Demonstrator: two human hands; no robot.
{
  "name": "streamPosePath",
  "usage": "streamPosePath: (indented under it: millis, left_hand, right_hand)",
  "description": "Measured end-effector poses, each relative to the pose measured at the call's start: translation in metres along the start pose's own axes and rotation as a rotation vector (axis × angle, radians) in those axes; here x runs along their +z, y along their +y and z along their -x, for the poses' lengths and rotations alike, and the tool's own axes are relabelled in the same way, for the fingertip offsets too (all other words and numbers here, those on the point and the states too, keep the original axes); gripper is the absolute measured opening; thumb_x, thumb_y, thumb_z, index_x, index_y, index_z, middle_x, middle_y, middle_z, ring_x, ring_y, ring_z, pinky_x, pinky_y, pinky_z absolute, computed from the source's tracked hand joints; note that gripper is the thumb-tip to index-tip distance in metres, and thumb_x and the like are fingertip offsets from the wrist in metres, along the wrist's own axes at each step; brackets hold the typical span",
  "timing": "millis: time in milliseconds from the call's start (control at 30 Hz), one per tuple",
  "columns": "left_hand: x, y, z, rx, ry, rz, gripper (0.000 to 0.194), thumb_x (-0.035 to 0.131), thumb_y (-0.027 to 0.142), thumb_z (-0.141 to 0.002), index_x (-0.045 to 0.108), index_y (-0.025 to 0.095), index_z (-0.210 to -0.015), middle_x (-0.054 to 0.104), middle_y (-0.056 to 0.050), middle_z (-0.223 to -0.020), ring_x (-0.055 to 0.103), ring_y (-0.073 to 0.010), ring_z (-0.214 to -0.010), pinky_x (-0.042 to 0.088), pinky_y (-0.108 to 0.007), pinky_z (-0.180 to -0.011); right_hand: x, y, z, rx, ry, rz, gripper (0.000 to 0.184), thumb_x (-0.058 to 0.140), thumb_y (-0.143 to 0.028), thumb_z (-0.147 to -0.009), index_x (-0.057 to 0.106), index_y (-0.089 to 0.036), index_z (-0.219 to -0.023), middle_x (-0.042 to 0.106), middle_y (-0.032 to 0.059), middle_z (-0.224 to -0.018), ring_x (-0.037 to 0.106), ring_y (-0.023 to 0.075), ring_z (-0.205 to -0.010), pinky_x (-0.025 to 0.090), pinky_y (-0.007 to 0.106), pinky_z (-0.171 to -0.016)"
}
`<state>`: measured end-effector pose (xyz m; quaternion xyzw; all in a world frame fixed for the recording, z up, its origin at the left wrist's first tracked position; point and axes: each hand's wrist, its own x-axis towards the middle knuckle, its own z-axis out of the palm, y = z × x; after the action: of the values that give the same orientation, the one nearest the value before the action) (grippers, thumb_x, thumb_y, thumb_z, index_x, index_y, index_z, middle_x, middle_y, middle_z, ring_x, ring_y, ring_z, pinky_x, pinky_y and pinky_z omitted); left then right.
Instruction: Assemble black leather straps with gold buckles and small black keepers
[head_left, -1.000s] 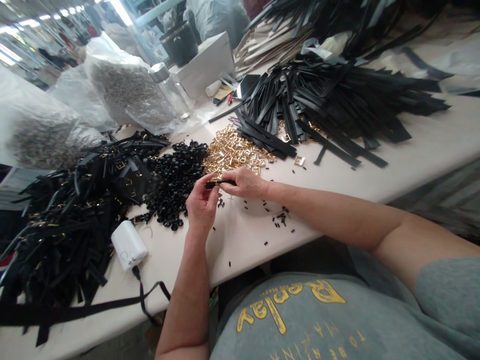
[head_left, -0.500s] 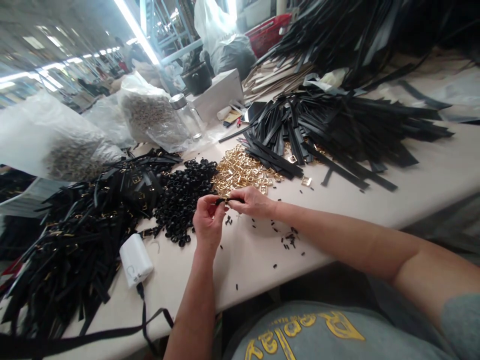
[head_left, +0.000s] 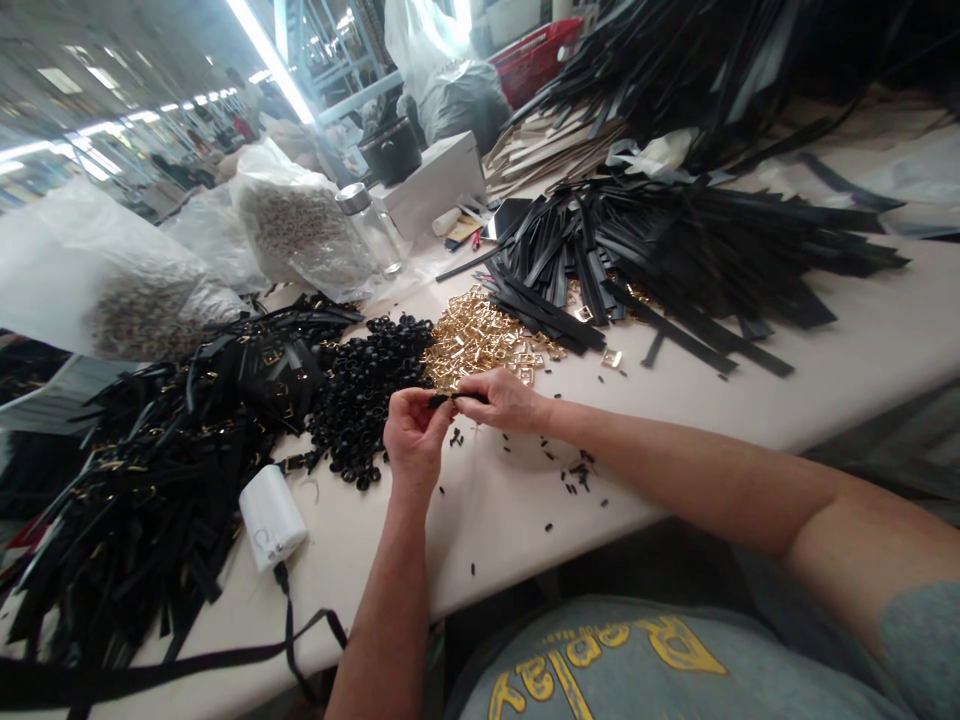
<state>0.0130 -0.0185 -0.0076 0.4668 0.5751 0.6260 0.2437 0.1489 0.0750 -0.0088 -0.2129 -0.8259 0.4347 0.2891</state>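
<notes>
My left hand (head_left: 414,428) and my right hand (head_left: 501,400) meet over the table, both closed on one short black strap (head_left: 472,397). A bit of gold shows on the strap between the fingertips, perhaps a buckle; most of it is hidden by the fingers. Just behind my hands lies a heap of gold buckles (head_left: 472,335). A pile of small black loops (head_left: 360,400) spreads beside my left hand. Tiny black bits (head_left: 577,472) are scattered on the table below my right wrist.
Black straps with buckles (head_left: 150,480) are heaped at the left, near a white power bank (head_left: 271,518) with a black cable. Plain black strips (head_left: 675,250) lie at the right rear. Filled plastic bags (head_left: 289,220), a glass jar (head_left: 369,228) and a white box (head_left: 439,180) stand behind.
Both hands stay together on the strap with almost no movement. The whole view has shifted very slightly.
</notes>
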Motion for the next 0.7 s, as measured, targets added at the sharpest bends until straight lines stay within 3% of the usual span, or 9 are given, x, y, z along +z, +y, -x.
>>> streamPosePath:
  millis: [200, 400, 700]
  left_hand:
    - [-0.0036, -0.004, 0.0017, 0.049, 0.01, -0.088, 0.034, 0.076, 0.042, -0.074, 0.053, 0.019, -0.086, 0.065, -0.003, -0.09, 0.067, -0.0147, -0.075, 0.059, -0.028, -0.07]
    - [-0.0082, -0.0086, 0.0015, 0.04, -0.006, -0.227, 0.026, 0.072, 0.039, -0.079, 0.061, 0.02, -0.093, 0.067, -0.003, -0.086, 0.066, -0.0146, -0.074, 0.058, -0.028, -0.073]
    - [-0.0063, 0.0009, -0.0032, -0.164, 0.013, 0.107, 0.026, 0.078, 0.035, -0.072, 0.065, 0.016, -0.086, 0.067, 0.0, -0.073, 0.062, -0.0101, -0.059, 0.052, -0.021, -0.057]
  right_hand:
    - [0.0001, -0.0003, 0.0003, -0.024, 0.016, 0.033, 0.018, 0.053, -0.017, -0.082, 0.056, -0.013, -0.065, 0.047, -0.0044, -0.059, 0.04, 0.0068, -0.057, 0.028, 0.02, -0.057]
    - [0.0005, 0.0002, 0.0009, 0.017, -0.014, 0.007, 0.017, 0.053, -0.017, -0.085, 0.059, -0.012, -0.07, 0.051, -0.0036, -0.061, 0.044, 0.0068, -0.057, 0.029, 0.02, -0.057]
    - [-0.0052, -0.0052, 0.0021, 0.119, -0.215, -0.153, 0.015, 0.052, -0.018, -0.089, 0.066, -0.012, -0.088, 0.059, -0.003, -0.066, 0.052, 0.0067, -0.055, 0.037, 0.017, -0.054]
